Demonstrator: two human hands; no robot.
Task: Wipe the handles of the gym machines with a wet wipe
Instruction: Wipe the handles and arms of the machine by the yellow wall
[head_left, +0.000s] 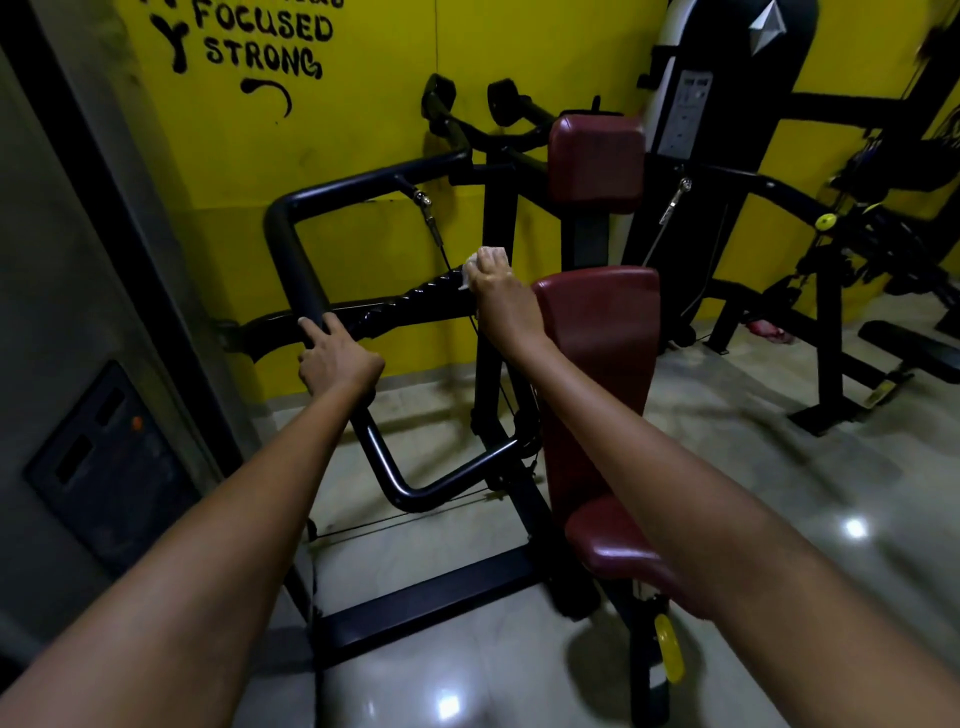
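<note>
While the left hand (337, 358) curls around the machine's smooth black frame bar (304, 280), index finger lying along it, the right hand (496, 291) reaches farther and clutches a white wet wipe (480, 262) against the ridged black handle (415, 299). Beyond, red pads (597, 322) stand before a yellow wall (363, 130).

The bent frame bar (301, 249) stands left of the seat back pad (597, 332); the ridged handle (415, 296) runs between them; the head pad (597, 156) sits above and behind the seat back pad; a bench (909, 353) lies far right on the floor (779, 467); the wall (363, 104) stands behind.
</note>
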